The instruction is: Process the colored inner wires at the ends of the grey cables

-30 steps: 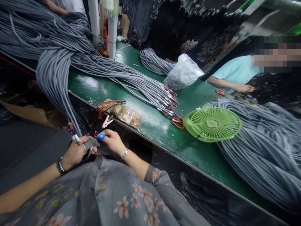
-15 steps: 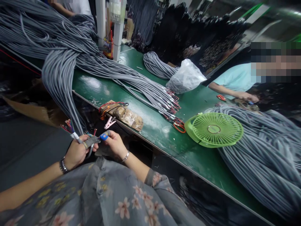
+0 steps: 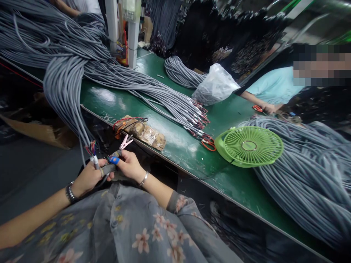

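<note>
My left hand is closed around the end of a grey cable, whose stripped, coloured wires fan out above the fist. Grey wrapping covers a finger of that hand. Close beside it, my right hand pinches at fine wire ends, with a blue cover on the thumb and wrapping on the index finger. The fingertips hide most of what they pinch. A pink clip at the table edge shows just above my right hand. From the table, a hank of grey cables hangs down to my left hand.
On the green table lie a long cable bundle, a taped block, orange-handled scissors, a green fan and a plastic bag. More cables cover the right end. A co-worker's hand is across the table.
My right hand has shifted slightly left, closer to my left hand. The wire ends by my left fist have turned more upright. The co-worker's hand has moved left, towards the scissors there.
</note>
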### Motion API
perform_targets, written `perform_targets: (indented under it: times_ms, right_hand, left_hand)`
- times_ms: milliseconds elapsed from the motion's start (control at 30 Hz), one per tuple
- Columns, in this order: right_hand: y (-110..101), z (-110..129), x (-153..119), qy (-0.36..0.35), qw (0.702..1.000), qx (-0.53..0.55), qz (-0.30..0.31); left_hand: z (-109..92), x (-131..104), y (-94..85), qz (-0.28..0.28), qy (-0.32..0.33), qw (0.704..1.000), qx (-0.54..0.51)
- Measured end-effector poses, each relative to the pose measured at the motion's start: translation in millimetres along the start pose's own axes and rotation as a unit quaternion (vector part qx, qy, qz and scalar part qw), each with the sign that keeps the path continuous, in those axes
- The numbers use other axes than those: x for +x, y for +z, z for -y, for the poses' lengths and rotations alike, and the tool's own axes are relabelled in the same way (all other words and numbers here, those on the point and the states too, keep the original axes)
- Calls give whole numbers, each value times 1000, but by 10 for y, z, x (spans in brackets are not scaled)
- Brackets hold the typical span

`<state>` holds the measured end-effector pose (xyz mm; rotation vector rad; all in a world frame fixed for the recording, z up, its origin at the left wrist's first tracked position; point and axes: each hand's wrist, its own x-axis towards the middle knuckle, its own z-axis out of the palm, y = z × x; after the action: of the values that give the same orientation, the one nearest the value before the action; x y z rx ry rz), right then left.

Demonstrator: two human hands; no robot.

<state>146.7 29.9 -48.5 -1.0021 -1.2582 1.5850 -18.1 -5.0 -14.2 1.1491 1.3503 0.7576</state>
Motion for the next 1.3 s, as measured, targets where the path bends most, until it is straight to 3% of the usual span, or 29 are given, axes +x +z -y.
perform_targets:
  times_ms: [200,400,700,900,1033,1300]
  right_hand:
    - [38,-70,-28,46,997,48,-44]
    - [33,-146,-8,88,988,120,-50]
    - [-141,-154,-67,108,971,206,-60]
    - [-56,-59,-74,118,980,162,-6]
    - [-5,-7,-62,103,986,133,-10]
    - [51,-14,-106,93,986,127,-59]
  left_hand:
    - [10,-14,66,-64,10,996,-61]
    - [9,-6,52,-72,-1,994,-81]
    - [-35,-24,57,-103,-5,988,-114]
    - [-29,-44,75,-69,26,997,-36]
    - [-29,-58,65,-58,47,997,6]
    - [33,-46,61,-103,25,994,-14]
